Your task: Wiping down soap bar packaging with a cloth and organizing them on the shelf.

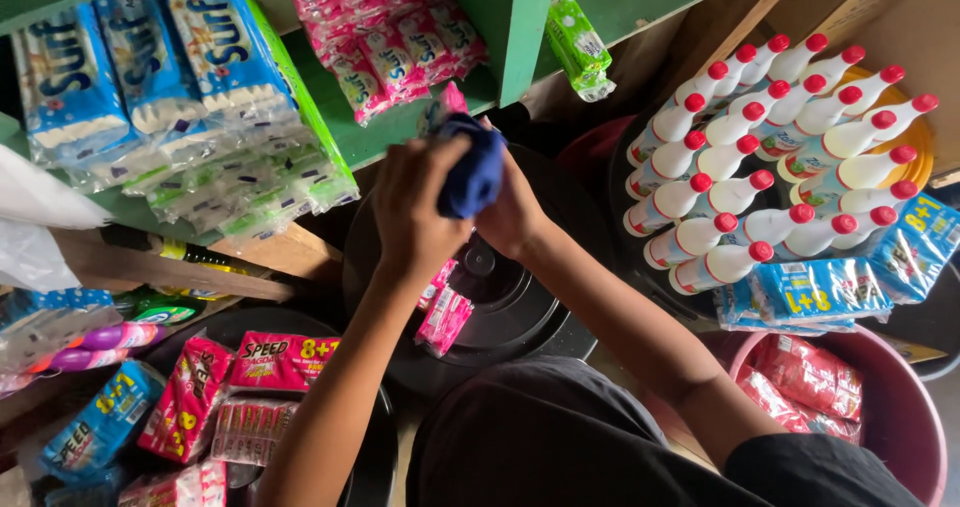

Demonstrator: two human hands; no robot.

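Observation:
Both my hands meet at the frame's centre, just in front of the green shelf. My left hand and my right hand are both closed on a crumpled blue cloth. A small pink sachet peeks out right behind the cloth. Below my hands lies a round black lid with a few pink sachets on it.
Blue-and-white packs, green packs and pink sachet strips fill the green shelf. White bottles with red caps stand stacked at right. A maroon tub holds red packets. Red and blue sachet packs lie at lower left.

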